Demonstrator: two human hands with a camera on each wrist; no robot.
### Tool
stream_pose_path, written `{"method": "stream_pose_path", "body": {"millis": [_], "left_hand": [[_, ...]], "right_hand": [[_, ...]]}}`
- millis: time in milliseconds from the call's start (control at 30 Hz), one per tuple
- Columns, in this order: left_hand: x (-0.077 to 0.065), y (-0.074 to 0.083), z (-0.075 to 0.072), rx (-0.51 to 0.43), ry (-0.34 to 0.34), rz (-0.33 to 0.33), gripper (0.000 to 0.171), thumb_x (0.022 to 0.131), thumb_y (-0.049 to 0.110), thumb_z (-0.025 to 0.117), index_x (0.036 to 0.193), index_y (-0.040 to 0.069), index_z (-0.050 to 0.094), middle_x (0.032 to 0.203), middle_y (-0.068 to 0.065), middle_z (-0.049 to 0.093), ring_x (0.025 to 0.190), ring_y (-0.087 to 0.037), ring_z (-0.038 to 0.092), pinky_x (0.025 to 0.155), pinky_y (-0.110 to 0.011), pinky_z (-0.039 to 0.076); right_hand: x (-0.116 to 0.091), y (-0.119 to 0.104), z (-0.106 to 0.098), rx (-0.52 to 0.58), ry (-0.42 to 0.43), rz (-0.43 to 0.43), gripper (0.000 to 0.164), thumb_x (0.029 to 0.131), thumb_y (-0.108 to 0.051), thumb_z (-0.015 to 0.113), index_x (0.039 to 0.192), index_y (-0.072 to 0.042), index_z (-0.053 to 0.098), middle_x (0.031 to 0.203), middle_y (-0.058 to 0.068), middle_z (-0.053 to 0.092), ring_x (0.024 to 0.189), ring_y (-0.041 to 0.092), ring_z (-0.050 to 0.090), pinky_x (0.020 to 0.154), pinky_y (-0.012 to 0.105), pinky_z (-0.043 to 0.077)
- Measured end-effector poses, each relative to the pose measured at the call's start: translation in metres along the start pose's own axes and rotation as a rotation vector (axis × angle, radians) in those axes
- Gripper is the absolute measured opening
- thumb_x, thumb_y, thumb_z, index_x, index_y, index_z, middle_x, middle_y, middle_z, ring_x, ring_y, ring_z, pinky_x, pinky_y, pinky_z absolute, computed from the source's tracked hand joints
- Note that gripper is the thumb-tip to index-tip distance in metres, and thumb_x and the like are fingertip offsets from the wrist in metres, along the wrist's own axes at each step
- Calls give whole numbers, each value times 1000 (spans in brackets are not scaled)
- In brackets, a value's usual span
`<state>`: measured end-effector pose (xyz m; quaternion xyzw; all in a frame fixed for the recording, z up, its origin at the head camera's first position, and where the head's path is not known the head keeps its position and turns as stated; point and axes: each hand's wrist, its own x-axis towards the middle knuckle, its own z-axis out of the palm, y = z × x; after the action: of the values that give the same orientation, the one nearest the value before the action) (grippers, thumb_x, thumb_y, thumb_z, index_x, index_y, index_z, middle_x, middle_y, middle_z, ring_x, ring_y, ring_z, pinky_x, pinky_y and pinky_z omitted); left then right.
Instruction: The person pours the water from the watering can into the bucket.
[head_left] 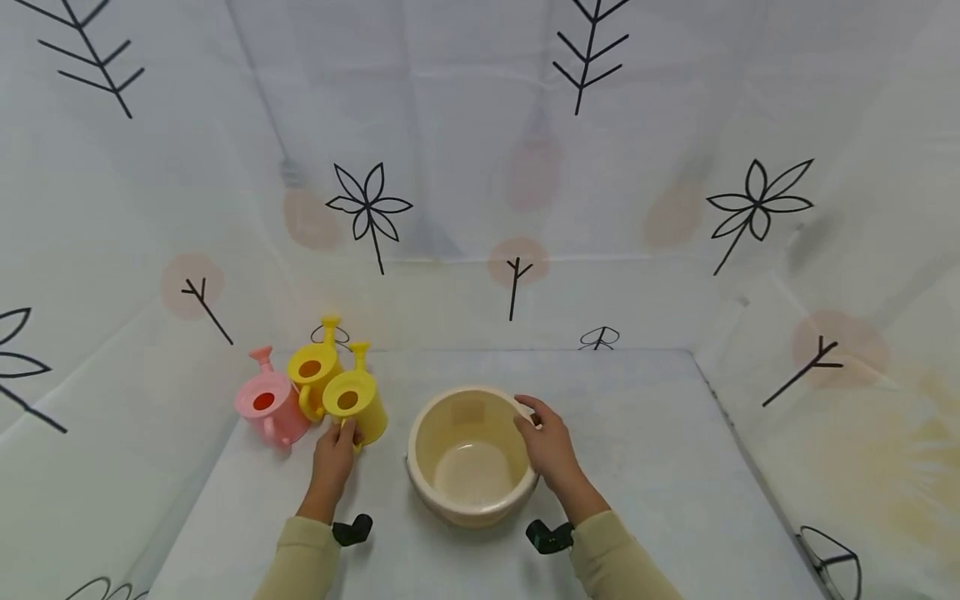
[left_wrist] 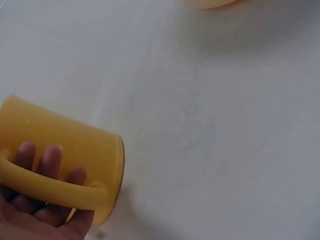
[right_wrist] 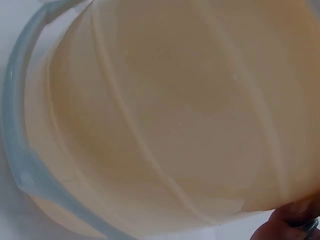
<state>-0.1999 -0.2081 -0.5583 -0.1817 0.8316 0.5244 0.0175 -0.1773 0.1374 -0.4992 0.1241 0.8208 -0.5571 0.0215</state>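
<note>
My left hand [head_left: 335, 462] hooks its fingers through the handle of the nearer yellow watering can [head_left: 367, 412]. In the left wrist view, several fingertips [left_wrist: 50, 159] show between that handle and the can's [left_wrist: 75, 132] body. My right hand [head_left: 553, 454] grips the right rim of a cream bucket [head_left: 447, 505], thumb inside the opening. The bucket stands upright, with nothing visible inside. In the right wrist view, its ribbed wall [right_wrist: 175, 110] fills most of the picture, and the right fingers [right_wrist: 277, 227] show at the lower right corner.
Behind the held can stands a second yellow watering can [head_left: 311, 367], with a pink watering can [head_left: 279, 408] to its left. A grey-blue bail handle [right_wrist: 15, 115] hangs along the bucket. Patterned cloth [head_left: 465, 217] walls surround the white table [head_left: 652, 500].
</note>
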Motion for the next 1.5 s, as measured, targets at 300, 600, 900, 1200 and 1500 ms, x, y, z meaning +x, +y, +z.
{"method": "stream_pose_path", "body": {"millis": [300,600,900,1200,1500], "left_hand": [[1,-2,2,-87,-11,-34,60,99,58,32,106,2,53,103,-12,56,97,-24,48,84,-31,39],[4,-1,4,-256,78,-114,40,100,39,36,83,6,52,80,-1,52,83,-22,48,75,-30,40],[-2,-6,2,-371,165,-79,37,98,30,37,69,10,47,65,2,46,69,-19,46,65,-27,40],[-12,-1,-7,-367,181,-70,37,97,23,38,64,11,46,61,3,45,65,-17,46,62,-26,40],[-17,15,-27,-423,190,58,36,95,14,38,61,3,44,58,0,48,60,-18,46,57,-27,43]], "right_hand": [[-2,-3,0,-41,-4,-36,38,98,-36,54,134,-26,55,94,9,56,66,23,56,52,30,48],[3,-13,-3,-120,-65,-8,38,99,-31,49,134,-18,56,112,11,62,88,20,57,70,33,49],[9,-15,-2,-165,-65,-6,38,99,-38,48,125,-14,62,112,10,65,87,20,61,72,34,51],[7,-16,0,-224,-65,-67,39,102,-37,45,137,-23,53,103,9,63,79,20,57,67,34,48],[5,-18,2,-264,-57,-143,38,103,-31,43,141,-30,49,142,6,54,132,31,49,106,53,40]]}}
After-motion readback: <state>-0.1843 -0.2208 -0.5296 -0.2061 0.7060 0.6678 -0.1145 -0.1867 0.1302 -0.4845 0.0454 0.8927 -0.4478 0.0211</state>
